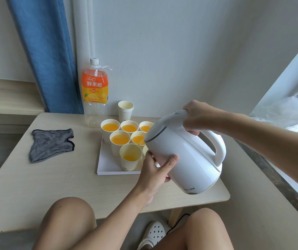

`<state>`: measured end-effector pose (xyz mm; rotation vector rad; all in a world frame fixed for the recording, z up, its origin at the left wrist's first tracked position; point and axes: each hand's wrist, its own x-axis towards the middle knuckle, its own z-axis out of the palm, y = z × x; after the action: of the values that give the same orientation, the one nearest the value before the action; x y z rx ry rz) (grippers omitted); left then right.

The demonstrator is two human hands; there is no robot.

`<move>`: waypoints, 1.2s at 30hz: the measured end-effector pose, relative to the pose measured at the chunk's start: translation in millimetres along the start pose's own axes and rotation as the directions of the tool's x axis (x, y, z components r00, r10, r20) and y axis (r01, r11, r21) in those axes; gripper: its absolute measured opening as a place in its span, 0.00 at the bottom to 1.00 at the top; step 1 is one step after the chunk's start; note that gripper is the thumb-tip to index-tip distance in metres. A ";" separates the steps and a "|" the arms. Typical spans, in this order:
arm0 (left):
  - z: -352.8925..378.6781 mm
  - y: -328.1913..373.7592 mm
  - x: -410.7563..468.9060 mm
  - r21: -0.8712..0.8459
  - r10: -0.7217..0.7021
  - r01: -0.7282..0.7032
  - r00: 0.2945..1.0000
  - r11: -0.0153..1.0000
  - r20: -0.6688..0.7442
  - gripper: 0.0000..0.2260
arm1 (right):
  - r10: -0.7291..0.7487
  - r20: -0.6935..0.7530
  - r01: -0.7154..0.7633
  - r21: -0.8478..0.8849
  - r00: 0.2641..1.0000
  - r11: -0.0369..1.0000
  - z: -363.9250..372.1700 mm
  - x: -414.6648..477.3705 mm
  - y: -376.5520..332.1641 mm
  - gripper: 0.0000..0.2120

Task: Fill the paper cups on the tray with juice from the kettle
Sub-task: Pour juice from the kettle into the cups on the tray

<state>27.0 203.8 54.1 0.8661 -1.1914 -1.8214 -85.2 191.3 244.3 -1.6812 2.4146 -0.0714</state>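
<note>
White, glossy plastic makes the electric kettle (186, 152) rigid and slippery. With juice inside I judge it fairly heavy, the weight shifting toward the spout as it tips. The loop handle is the sound place to hold; the smooth wall only suits a steadying hand.

The right hand (197, 118) wraps the top of the handle, its fingers (192, 132) curled under the bar and closed firmly round it. The left hand (155, 170) clasps the lower wall of the body, thumb laid across the front and the other fingers hidden behind.

The kettle hangs tilted between the two hands, above the table (54, 177), spout down and just beyond the left thumb. A thin orange stream (139, 143) falls from the spout into the near paper cup (130, 157). That cup is partly full and stands on the white tray (106, 165) just ahead of the left fingers. It is light and soft-walled, and a nudge could easily topple it. Five cups (120, 139) behind it look filled, and another is mostly hidden behind the kettle.
</note>
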 end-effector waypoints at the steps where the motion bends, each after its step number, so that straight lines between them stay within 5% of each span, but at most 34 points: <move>1: 0.3 0.1 0.2 -0.002 0.000 0.000 1.000 1.000 0.000 0.32 | 0.001 0.000 -0.001 -0.001 1.000 1.000 -0.2 0.1 0.0 0.12; 36: -2.7 0.2 2.0 0.000 0.012 -0.012 1.000 1.000 -0.010 0.39 | -0.002 0.012 0.003 -0.069 1.000 0.998 -3.2 -0.7 -8.4 0.13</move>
<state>28.4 201.0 53.1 0.8645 -1.1880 -1.8056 -77.7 188.8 248.8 -1.7082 2.4327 0.0222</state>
